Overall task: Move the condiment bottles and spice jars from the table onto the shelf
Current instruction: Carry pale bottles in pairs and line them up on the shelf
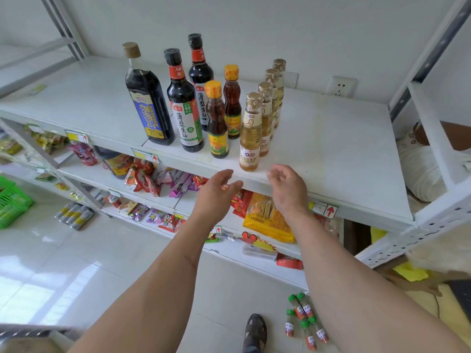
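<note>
Hovering loose and holding nothing, both hands (254, 189) flank a rice vinegar bottle (250, 138) beside soy sauce (187, 118) reading 薄盐生抽.

Two bare hands hover at the front edge of a white shelf (331, 138), the left hand (216, 192) and right hand (289, 188) both loosely curled and holding nothing. At 12 o'clock from them stand dark sauce bottles (163, 98), two amber oil bottles (221, 113) and a row of pale vinegar bottles (257, 123). At 6 o'clock, green-capped spice jars (304, 322) lie low in the frame beside a sandalled foot (254, 332).
</note>
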